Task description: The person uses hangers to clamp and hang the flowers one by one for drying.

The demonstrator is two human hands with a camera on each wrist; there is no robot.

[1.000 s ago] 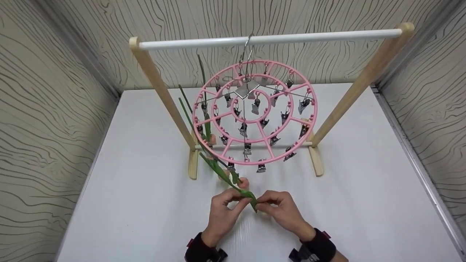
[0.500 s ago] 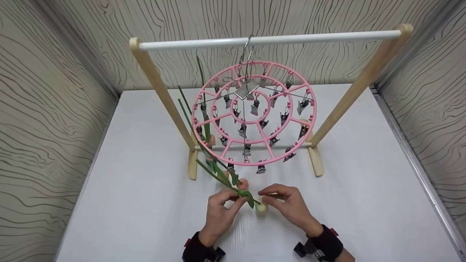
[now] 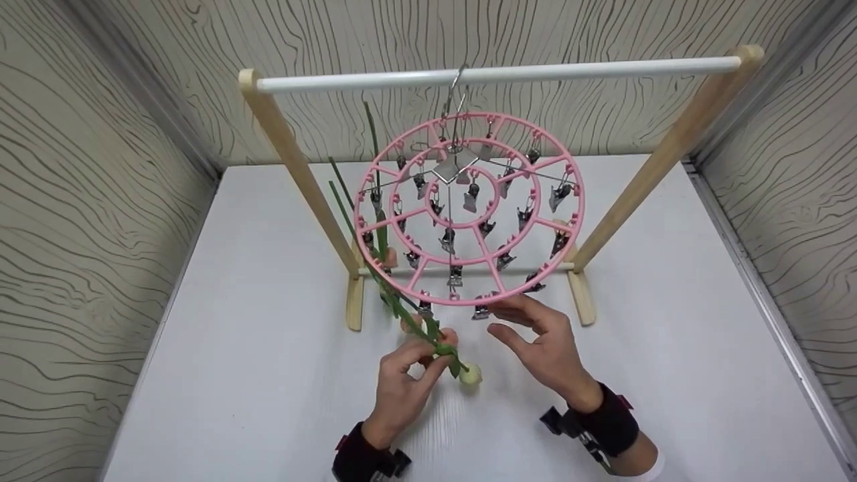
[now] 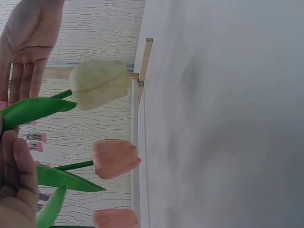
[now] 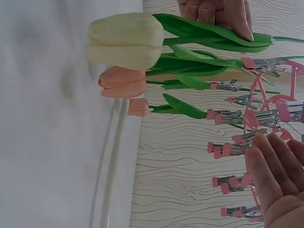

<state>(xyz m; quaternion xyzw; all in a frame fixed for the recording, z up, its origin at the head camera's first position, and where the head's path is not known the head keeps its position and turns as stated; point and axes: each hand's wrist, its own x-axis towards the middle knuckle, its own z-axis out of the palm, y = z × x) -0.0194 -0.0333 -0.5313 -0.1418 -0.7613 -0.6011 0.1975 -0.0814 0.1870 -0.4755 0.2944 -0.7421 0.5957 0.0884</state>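
My left hand (image 3: 405, 385) pinches a white tulip (image 3: 471, 375) by its leafy green stem, and the bloom points down toward the front. My right hand (image 3: 549, 345) is raised at the front rim of a round pink clip hanger (image 3: 494, 276), thumb and fingers apart. Its fingertips are close beside a metal clip (image 3: 481, 311); whether they touch is unclear. In the right wrist view, several pink-tipped clips (image 5: 230, 149) dangle near the extended fingers (image 5: 266, 178). Peach tulips (image 4: 114, 158) hang bloom-down at the hanger's left side, at least one of them gripped by a clip.
The hanger hooks over a white rail (image 3: 569, 70) on a wooden stand, whose left post (image 3: 298, 171) and right post (image 3: 659, 167) flank it. Its low crossbar (image 5: 114, 164) runs behind the blooms. A white tabletop (image 3: 676, 375) lies underneath, with patterned panels (image 3: 87, 221) around it.
My right hand has let go of the white tulip's leaf and risen right and forward to the hanger's front rim. My left hand keeps the tulip, whose bloom has come into sight.
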